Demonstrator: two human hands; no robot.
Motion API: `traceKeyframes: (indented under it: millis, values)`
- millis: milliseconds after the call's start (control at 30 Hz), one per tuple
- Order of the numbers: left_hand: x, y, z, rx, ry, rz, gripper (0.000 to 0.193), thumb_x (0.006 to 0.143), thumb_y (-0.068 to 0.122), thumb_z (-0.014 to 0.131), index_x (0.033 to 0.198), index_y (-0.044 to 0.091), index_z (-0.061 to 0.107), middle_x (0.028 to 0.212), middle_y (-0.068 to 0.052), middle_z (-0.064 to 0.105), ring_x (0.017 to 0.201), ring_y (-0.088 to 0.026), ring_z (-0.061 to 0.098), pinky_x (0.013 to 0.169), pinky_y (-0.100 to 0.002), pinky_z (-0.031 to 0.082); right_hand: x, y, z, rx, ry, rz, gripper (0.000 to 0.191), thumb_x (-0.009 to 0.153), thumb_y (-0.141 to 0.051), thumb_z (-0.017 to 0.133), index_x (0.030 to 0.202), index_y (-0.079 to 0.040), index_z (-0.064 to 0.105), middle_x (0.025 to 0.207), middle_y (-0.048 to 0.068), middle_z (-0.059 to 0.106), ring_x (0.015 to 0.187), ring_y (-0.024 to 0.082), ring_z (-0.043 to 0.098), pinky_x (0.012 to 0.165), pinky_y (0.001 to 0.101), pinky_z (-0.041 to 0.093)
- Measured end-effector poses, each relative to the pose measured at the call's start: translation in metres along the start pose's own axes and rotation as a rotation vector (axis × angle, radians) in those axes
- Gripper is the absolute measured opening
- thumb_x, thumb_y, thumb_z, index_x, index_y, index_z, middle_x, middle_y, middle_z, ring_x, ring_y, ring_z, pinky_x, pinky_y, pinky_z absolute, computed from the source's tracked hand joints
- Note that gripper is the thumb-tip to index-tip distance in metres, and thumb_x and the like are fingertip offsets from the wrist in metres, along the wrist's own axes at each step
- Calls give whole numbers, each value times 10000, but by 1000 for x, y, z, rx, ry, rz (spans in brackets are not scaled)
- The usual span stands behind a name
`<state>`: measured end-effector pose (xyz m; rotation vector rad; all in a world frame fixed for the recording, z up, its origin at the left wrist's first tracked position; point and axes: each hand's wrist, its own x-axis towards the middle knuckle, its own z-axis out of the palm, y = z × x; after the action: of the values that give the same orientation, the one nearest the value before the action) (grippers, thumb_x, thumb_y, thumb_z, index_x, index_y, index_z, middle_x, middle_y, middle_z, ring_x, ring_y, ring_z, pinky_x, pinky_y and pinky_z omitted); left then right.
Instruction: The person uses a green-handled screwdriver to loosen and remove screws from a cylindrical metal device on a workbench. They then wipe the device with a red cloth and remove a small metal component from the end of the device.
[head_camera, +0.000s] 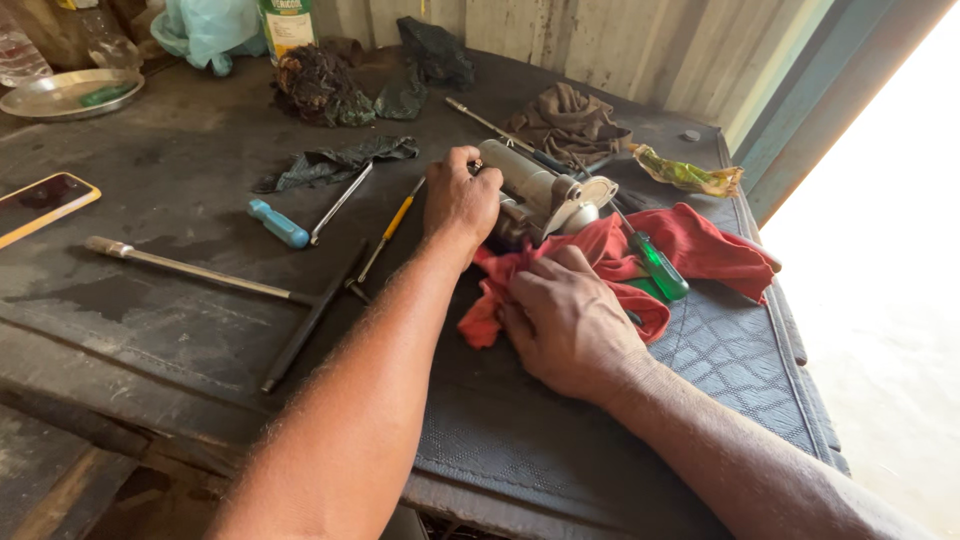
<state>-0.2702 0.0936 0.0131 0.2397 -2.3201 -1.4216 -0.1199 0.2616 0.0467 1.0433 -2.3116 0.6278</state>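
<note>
— What's hidden at the left hand (458, 203)?

— Its fingertips; they curl over the grey metal starter motor (535, 195), so the grip looks clamped on the housing. Left of it on the desk (170, 300) lie a blue-handled tool (280, 225) and a yellow-handled screwdriver (392, 228).

— And the right hand (568, 325)?

— Pressed flat on the crumpled red rag (640, 265) just below the motor, fingers together. A green-handled screwdriver (655, 265) lies beyond.

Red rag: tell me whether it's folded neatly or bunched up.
Bunched up. The red rag lies crumpled in loose folds under the metal motor housing, with the right hand pressing on its near edge.
</note>
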Motion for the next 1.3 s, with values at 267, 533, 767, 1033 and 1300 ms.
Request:
traceKeyframes:
  millis: [267, 533, 767, 1033, 1300]
  values:
    - [12, -16, 9, 159, 114, 150, 474, 881, 358, 584, 1295, 129, 616, 1270, -243, 597, 1176, -405, 608, 1038, -444, 506, 16, 37, -10, 262, 517, 429, 271, 939, -158, 663, 1177, -32, 681, 1284, 185, 557, 1127, 314, 689, 919, 380, 610]
    - [7, -7, 2, 117, 72, 40, 530, 843, 372, 576, 1322, 144, 576, 1368, -238, 499, 1161, -415, 595, 997, -462, 485, 4, 40, 8, -177, 149, 379, 610, 893, -153, 646, 1451, 43, 496, 1481, 265, 508, 1311, 453, 544, 1087, 505, 430]
    - [-6, 5, -7, 91, 16, -20, 539, 836, 369, 563, 1333, 162, 567, 1335, -193, 519, 1156, -393, 610, 998, -445, 491, -4, 35, 6, -233, 76, 413, 701, 821, -209, 702, 1441, 32, 483, 1483, 237, 501, 1309, 428, 518, 1076, 531, 402]
    - [-11, 6, -6, 115, 11, 12, 518, 866, 402, 566, 1328, 169, 540, 1345, -223, 483, 1129, -409, 622, 970, -461, 504, 8, 30, 5, -256, 107, 422, 734, 783, -200, 745, 1432, 15, 479, 1397, 233, 510, 1275, 440, 502, 1040, 557, 387]
    - [-5, 4, 1, 139, 38, -14, 480, 874, 368, 553, 1318, 185, 552, 1356, -202, 506, 1162, -408, 613, 986, -479, 489, -1, 3, 1, -328, -11, 146, 279, 794, -102, 672, 1049, 14, 675, 1157, 198, 591, 1075, 405, 569, 917, 503, 483]
